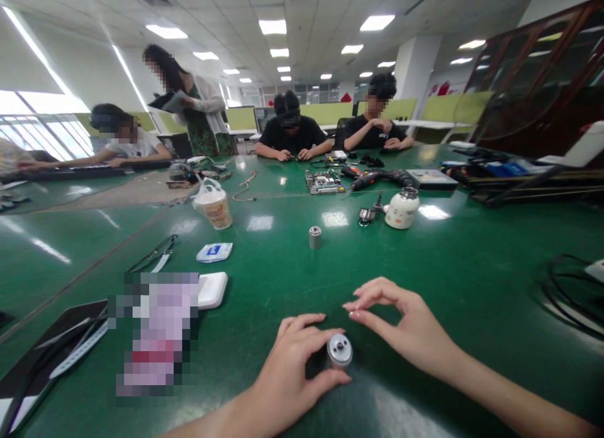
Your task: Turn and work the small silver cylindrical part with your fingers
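My left hand curls its thumb and index finger around a small silvery metal cylinder, which looks like a small motor. The cylinder's round top has a dark centre and small holes, and it stands on the green table. Just to the right and a little beyond it is my right hand, raised with thumb and fingertips drawn together in a pinch. Whatever sits between those tips, if anything, is too small to make out. A second metal cylinder of similar look stands upright farther away.
A cup in a plastic bag, a tissue pack and a white case lie leftward. Beyond are a round white bottle, a circuit board and a power drill. Black cables coil at right. Several people work behind.
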Available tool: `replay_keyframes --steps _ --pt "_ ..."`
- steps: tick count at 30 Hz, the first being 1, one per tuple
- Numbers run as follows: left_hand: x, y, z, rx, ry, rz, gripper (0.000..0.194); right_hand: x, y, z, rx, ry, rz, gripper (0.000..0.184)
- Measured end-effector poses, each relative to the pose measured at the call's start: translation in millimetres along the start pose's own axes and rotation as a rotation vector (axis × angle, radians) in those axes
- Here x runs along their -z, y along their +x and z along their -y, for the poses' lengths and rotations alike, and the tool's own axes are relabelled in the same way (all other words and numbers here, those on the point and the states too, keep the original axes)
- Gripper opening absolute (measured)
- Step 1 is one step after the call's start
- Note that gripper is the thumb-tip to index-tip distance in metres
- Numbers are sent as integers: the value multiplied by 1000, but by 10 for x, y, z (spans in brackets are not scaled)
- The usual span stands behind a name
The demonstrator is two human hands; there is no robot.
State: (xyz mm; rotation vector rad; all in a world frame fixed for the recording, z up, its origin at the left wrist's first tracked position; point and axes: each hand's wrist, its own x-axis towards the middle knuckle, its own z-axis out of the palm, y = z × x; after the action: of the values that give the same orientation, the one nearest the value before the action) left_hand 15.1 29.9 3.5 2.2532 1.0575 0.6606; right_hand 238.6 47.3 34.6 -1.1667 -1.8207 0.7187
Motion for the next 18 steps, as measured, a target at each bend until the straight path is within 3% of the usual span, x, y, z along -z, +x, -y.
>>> replay_keyframes --steps 4,14,18 --pt "-8 1 11 -17 -9 -1 40 -106 -140 190 44 1 92 6" --pt "-15 3 6 -15 -45 -21 37 -177 -175 203 63 -33 133 14" --pt "-11 0 -2 -14 -42 -12 37 -167 -172 222 89 -47 58 3"
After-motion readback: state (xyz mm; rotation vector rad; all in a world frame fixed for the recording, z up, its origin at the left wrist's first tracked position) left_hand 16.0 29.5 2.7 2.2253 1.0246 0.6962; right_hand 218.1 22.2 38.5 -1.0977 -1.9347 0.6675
